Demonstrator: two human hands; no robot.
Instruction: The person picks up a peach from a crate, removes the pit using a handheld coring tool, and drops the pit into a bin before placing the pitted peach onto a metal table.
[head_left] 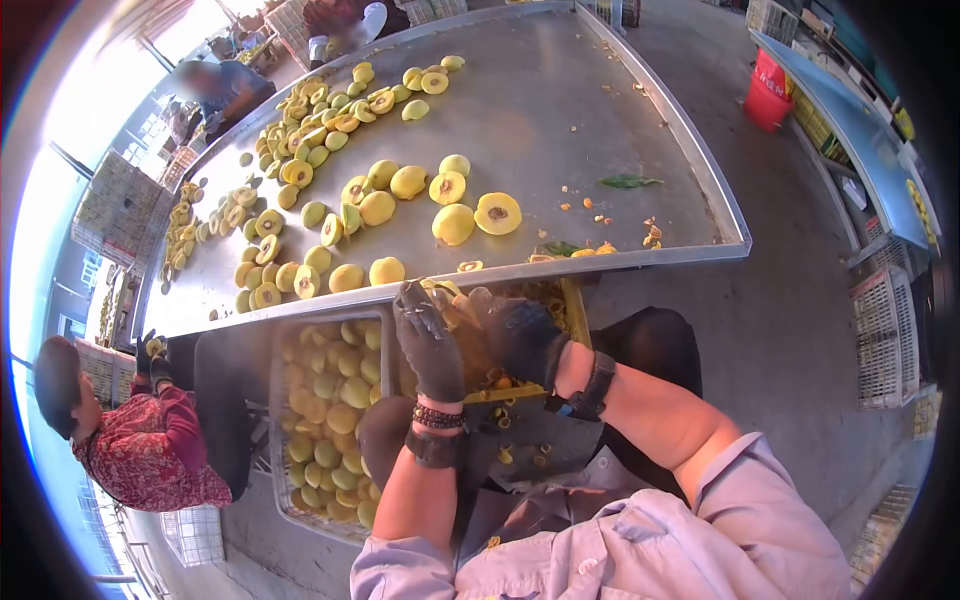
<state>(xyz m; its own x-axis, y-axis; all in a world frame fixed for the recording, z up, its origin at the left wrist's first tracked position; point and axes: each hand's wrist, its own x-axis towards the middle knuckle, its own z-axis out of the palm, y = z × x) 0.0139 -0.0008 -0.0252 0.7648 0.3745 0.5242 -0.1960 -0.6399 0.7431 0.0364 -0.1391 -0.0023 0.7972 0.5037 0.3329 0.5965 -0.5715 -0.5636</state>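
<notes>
My left hand (pixel 430 345), in a dark glove, is at the table's near edge with its fingers closed around a pale yellow piece of peach (pixel 440 287), partly hidden and blurred. Close beside it, my right hand (pixel 525 335), also gloved, is closed and bent towards the same piece; what sits in its fingers is hidden. Below both hands stands a yellow crate (pixel 577 315) with peach scraps and pits. Just beyond the left fingertips, a yellow peach (pixel 387 270) lies on the metal table (pixel 560 120). Cut peach halves (pixel 498 213) show brown centres.
A crate (pixel 278 440) full of whole peaches stands left of my legs. A co-worker in a red patterned top (pixel 150 450) sits at the left, and others are at the far side. A green leaf (pixel 630 181) and orange scraps lie on the table. A red bucket (pixel 768 92) stands right.
</notes>
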